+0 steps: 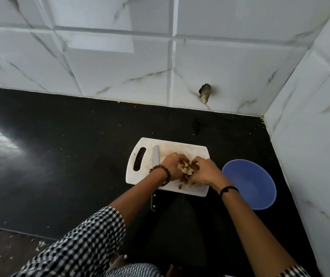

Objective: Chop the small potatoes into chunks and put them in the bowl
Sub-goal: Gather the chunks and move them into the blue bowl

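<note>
On the black counter lies a white cutting board (188, 149). A heap of potato chunks (187, 168) sits at its middle. My left hand (173, 163) and my right hand (204, 172) cup the heap from either side, fingers curled round the pieces. One small chunk (179, 186) lies loose near the board's front edge. A knife (155, 156) rests on the board's left part, its blade pointing away from me, its handle (153, 202) sticking out over the front edge under my left forearm. The blue bowl (250, 183) stands just right of the board and looks to hold nothing.
White marble-look tiled walls close the counter at the back and on the right, forming a corner behind the bowl. A chipped hole (205, 93) shows in the back wall. The dark countertop (70, 156) stretches left of the board, with a bright window reflection at far left.
</note>
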